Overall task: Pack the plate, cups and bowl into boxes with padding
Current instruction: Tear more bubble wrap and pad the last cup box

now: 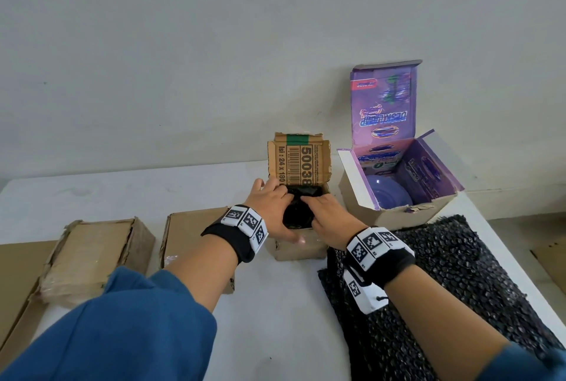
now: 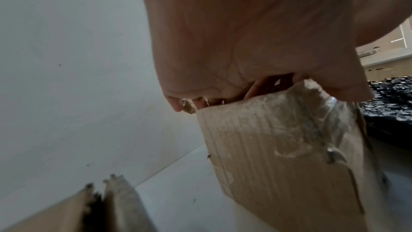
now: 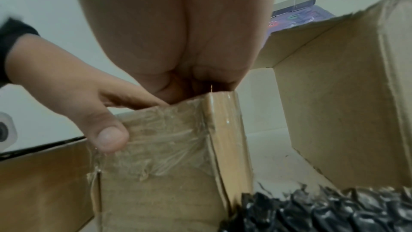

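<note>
A small open cardboard box [image 1: 301,247] stands mid-table with its printed flap [image 1: 300,163] upright at the back. A bundle wrapped in black bubble wrap [image 1: 297,215] sits in it; what it wraps is hidden. My left hand [image 1: 271,204] lays its fingers on the bundle, and its thumb presses the taped front wall [image 3: 167,130]. My right hand [image 1: 326,215] rests its fingers on the bundle from the right. In the wrist views, the left hand [image 2: 245,41] and the right hand [image 3: 178,33] dip their fingers behind the box wall [image 2: 278,147].
An open purple box [image 1: 361,197] at the right holds a blue-purple dish [image 1: 387,194]. A black bubble-wrap sheet [image 1: 444,273] covers the table's near right. Two closed cardboard boxes [image 1: 98,258] [image 1: 190,233] lie at the left, with flat cardboard [image 1: 15,288] beyond them.
</note>
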Tool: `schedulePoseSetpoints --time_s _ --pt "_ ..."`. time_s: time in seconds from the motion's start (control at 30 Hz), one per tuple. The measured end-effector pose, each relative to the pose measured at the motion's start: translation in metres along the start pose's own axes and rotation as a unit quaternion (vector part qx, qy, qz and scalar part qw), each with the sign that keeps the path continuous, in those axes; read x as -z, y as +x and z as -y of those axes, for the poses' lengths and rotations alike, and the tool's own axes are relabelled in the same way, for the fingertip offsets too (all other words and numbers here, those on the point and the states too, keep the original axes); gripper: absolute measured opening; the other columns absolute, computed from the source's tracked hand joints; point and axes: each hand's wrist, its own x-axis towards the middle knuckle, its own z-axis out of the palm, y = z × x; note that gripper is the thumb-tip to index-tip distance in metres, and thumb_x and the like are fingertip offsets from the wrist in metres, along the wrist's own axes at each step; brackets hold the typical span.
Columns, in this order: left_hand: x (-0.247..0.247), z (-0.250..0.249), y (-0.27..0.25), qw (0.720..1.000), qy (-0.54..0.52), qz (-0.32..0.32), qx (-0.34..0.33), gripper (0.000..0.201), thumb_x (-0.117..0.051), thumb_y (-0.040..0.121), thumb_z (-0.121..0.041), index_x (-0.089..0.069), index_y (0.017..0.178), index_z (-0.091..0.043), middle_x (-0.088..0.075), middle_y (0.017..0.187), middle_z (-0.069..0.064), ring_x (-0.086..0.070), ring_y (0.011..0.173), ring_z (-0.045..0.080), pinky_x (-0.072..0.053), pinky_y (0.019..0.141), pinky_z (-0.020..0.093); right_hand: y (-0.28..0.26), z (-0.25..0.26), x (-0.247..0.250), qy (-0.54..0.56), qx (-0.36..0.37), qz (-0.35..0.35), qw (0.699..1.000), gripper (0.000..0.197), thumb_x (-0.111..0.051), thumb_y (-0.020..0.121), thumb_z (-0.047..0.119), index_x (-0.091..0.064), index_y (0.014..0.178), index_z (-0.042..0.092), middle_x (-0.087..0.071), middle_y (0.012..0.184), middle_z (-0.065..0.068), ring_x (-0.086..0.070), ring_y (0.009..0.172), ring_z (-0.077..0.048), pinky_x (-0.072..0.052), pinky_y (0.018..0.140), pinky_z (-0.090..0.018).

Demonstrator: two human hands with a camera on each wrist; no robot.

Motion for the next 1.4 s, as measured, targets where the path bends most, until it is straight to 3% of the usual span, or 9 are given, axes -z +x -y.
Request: schedulePoseSetpoints --time_s 0.3,0.5,0.6,0.73,0.87,1.03,1.17,1.3,1.4 --pt "-0.005 -0.008 0.002 0.999 0.013 0.023 0.023 0.086 -0.051 0.057 -0.086 -0.053 0.112 -0.020 -0.059 0.106 -0.003 -0.026 0.115 0.020 -0.015 0.105 0.043 -0.032 -0.005 -0.007 0.018 0.077 -0.084 0.993 0.037 -0.042 0.092 0.003 -0.052 0.128 0.002 -0.052 0.131 -0.013 -0.044 0.125 -0.024 -0.024 0.107 -0.020" --pt "0.008 -0.027 -0.002 0.994 0.070 0.053 0.068 0.101 -0.051 0.061 -0.085 -0.043 0.135 -0.017 -0.044 0.132 0.006 -0.025 0.129 0.027 -0.011 0.113 0.047 -0.076 -0.028 0.009 0.131 0.076 -0.126 0.980 0.034 -0.042 0.093 0.005 -0.055 0.125 0.009 -0.059 0.123 -0.007 -0.053 0.114 -0.019 -0.039 0.100 -0.026" --pt "0.017 -0.048 -0.013 0.996 0.010 -0.042 0.083 0.089 -0.054 0.070 -0.076 -0.041 0.138 -0.021 -0.039 0.136 0.004 -0.029 0.127 0.025 -0.017 0.110 0.043 -0.103 -0.053 0.024 0.147 0.055 -0.127 0.979 0.027 -0.047 0.094 0.009 -0.062 0.116 0.010 -0.066 0.111 -0.005 -0.060 0.103 -0.018 -0.043 0.088 -0.021" --pt "0.019 -0.113 -0.022 0.969 -0.113 -0.212 0.051 0.043 -0.060 0.083 -0.049 -0.056 0.115 -0.021 -0.050 0.112 -0.003 -0.044 0.105 0.019 -0.038 0.088 0.035 -0.149 -0.105 0.031 0.109 -0.018 -0.088 0.990 0.021 -0.055 0.091 0.012 -0.067 0.108 0.012 -0.069 0.105 -0.004 -0.061 0.098 -0.018 -0.037 0.080 -0.016" --pt "0.004 -0.177 -0.032 0.963 -0.236 -0.084 0.094 0.021 -0.061 0.086 -0.038 -0.056 0.096 -0.019 -0.061 0.084 -0.006 -0.056 0.081 0.014 -0.046 0.070 0.031 -0.184 -0.146 0.019 0.049 -0.130 0.012 0.990 0.024 -0.061 0.088 0.023 -0.063 0.109 0.012 -0.060 0.091 -0.001 -0.061 0.099 -0.022 -0.035 0.074 -0.017" --pt "-0.031 -0.223 -0.037 0.937 -0.255 0.100 0.216 0.054 -0.065 0.084 -0.046 -0.051 0.120 -0.010 -0.057 0.117 0.008 -0.056 0.108 0.025 -0.046 0.087 0.034 -0.208 -0.172 -0.005 0.014 -0.197 0.113 0.974 0.058 -0.071 0.079 0.042 -0.049 0.126 0.015 -0.042 0.125 -0.009 -0.050 0.114 -0.027 -0.044 0.095 -0.032" --pt "-0.049 -0.233 -0.041 0.875 -0.362 0.063 0.317 0.060 -0.074 0.077 -0.041 -0.048 0.120 -0.007 -0.054 0.118 0.008 -0.061 0.103 0.027 -0.052 0.087 0.035 -0.219 -0.178 -0.018 0.029 -0.177 0.094 0.979 0.067 -0.068 0.081 0.045 -0.042 0.135 0.016 -0.034 0.134 -0.009 -0.041 0.125 -0.027 -0.040 0.105 -0.035" --pt "-0.048 -0.233 -0.044 0.858 -0.385 0.019 0.340 0.028 -0.074 0.078 -0.036 -0.055 0.075 -0.015 -0.060 0.084 0.008 -0.062 0.076 0.024 -0.054 0.081 0.040 -0.225 -0.181 -0.021 0.053 -0.159 0.074 0.983 0.063 -0.062 0.084 0.047 -0.040 0.134 0.016 -0.036 0.133 -0.009 -0.041 0.125 -0.027 -0.040 0.103 -0.035" --pt "-0.040 -0.233 -0.045 0.837 -0.429 0.026 0.340 0.037 -0.067 0.084 -0.034 -0.051 0.058 -0.013 -0.060 0.067 0.009 -0.065 0.072 0.027 -0.056 0.080 0.038 -0.228 -0.182 -0.018 0.072 -0.150 0.070 0.984 0.046 -0.057 0.089 0.045 -0.044 0.122 0.016 -0.040 0.128 -0.008 -0.045 0.117 -0.025 -0.041 0.098 -0.032"
